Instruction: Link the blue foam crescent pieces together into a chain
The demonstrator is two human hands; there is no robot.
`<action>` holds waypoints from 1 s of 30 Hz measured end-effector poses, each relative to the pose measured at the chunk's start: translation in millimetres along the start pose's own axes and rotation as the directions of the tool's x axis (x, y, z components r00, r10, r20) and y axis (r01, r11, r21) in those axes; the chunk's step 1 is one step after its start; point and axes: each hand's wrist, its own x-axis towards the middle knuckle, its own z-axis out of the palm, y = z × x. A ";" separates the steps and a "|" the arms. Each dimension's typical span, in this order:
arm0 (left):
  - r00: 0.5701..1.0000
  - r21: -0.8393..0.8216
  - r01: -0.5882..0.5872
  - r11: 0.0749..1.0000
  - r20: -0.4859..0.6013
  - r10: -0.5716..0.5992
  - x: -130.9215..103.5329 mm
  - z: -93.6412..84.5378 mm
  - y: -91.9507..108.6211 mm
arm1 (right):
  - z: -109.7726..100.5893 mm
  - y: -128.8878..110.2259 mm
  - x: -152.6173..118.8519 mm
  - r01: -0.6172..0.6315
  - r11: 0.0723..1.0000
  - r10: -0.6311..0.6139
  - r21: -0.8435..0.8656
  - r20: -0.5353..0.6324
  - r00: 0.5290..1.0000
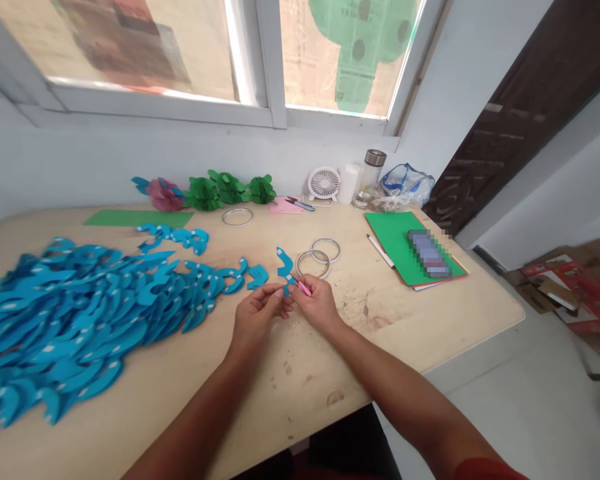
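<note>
Near the middle of the table, my left hand (266, 310) pinches the lower end of a curved blue paper piece (284, 263) with small white patches. My right hand (316, 300) meets it from the right, its fingers closed around a pink-handled tool (303, 287) whose tip touches the blue paper. The tool's tip is too small to make out. Just beyond my right hand lie two overlapping tape rolls (326, 249). To the left, a small loose blue piece (258, 276) lies beside a large heap of blue paper pieces (95, 320).
Along the back stand green paper flowers (229, 187), a pink one (165, 194), a small white fan (324, 183) and a glass bottle (370, 179). Scissors (300, 204) lie on pink paper. At right, a phone (430, 253) rests on green sheets (395, 247) beside a white pen (380, 251).
</note>
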 end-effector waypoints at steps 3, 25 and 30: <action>1.000 -0.011 0.007 1.000 0.002 -0.007 -1.7 1.2 3.8 | -0.2 -1.8 -0.8 0.005 0.999 -0.006 0.050 0.008 1.000; 0.997 0.091 -0.079 0.993 0.004 0.079 3.3 -1.3 -8.7 | -6.9 9.6 2.9 0.052 0.998 -0.051 -0.033 0.010 0.999; 0.997 0.082 -0.077 0.994 0.013 0.076 5.1 -3.3 -11.0 | -7.1 14.2 4.1 0.078 0.996 -0.076 -0.053 0.033 0.997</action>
